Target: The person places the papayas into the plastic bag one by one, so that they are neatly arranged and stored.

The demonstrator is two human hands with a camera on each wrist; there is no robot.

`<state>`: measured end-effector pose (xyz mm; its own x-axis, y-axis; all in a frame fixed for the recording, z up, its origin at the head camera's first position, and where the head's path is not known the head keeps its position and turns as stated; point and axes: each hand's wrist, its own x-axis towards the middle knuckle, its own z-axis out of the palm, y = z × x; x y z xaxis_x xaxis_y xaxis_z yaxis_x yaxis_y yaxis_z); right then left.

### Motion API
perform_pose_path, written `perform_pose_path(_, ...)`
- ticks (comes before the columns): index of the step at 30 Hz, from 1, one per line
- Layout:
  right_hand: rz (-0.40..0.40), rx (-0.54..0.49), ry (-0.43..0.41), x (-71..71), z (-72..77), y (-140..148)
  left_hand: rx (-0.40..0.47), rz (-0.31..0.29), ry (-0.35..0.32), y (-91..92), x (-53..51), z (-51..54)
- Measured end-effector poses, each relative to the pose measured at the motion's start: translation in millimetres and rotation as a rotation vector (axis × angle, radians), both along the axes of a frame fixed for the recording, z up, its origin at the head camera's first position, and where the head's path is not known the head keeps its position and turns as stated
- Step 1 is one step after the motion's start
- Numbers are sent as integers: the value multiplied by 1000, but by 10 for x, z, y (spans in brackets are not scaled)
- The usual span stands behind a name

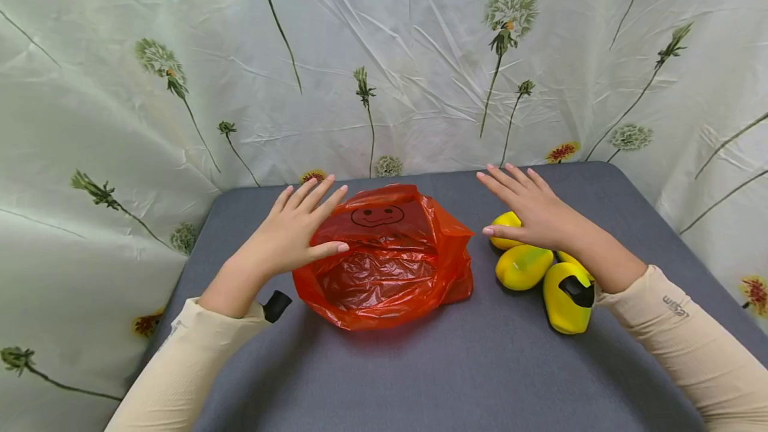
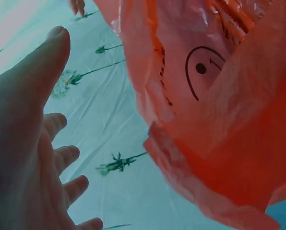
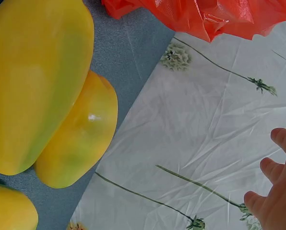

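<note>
A red plastic bag (image 1: 378, 265) with a printed smiling face stands with its mouth spread wide on the grey surface; it also fills the right of the left wrist view (image 2: 229, 134). My left hand (image 1: 294, 229) is held at the bag's left side, fingers spread, gripping nothing. My right hand (image 1: 534, 212) hovers over several yellow mango-like fruits (image 1: 524, 267), its fingers straight and spread, holding nothing. In the right wrist view the fruits (image 3: 37, 76) lie close together, partly overlapping in view, and fingertips of my right hand (image 3: 277, 177) show at the right edge.
The grey padded surface (image 1: 420, 379) carries the bag and fruits. Behind and beside it hangs a pale curtain (image 1: 432, 72) printed with dandelions. A black wrist camera piece (image 1: 277, 306) sticks out at my left cuff, and another black piece (image 1: 577, 291) shows by my right cuff, over a fruit.
</note>
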<state>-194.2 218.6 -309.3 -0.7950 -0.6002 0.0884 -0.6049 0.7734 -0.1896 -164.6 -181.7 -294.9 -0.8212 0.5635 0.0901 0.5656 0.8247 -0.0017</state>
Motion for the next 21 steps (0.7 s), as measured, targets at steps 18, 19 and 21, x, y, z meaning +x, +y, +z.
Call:
perform_pose_path(18, -19, -98, 20, 100, -35, 100, 327, 107, 3, -393, 83, -146)
perform_pose_path(19, -23, -101, 19, 111, -37, 109, 347, 122, -16, -412, 95, -170)
perform_pose_path(21, -31, -106, 19, 134, -43, 129, 387, 156, -55, -442, 121, -213)
